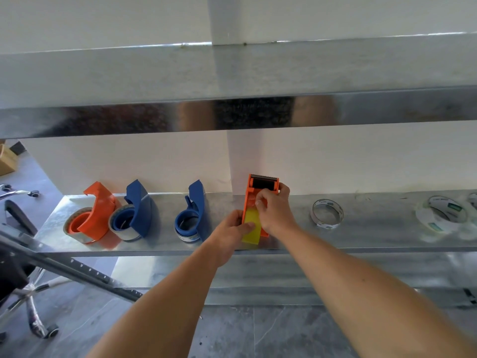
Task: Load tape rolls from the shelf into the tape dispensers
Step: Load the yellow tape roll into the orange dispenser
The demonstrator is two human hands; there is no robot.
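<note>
Orange plastic dispenser (251,200) with a yellow roll of tape (251,228) in it is what's being worked on, sitting on the metal shelf (374,228) right in front of the wall post. Left hand (232,229) is gripping the yellow roll at its side with the thumb lying across it, right hand (273,210) is pinching something up near the roller end, probably the tape's loose end, can't quite tell. I'd guess it's all light and stiff, but the sticky side will grab anything, so hold by the roll's edges and the dispenser body. Further left, another orange dispenser (96,215) and two blue ones (138,210) (192,215) already have rolls in them. Off to the right, a loose roll (327,214) lies flat, with more rolls (444,214) past it.
</note>
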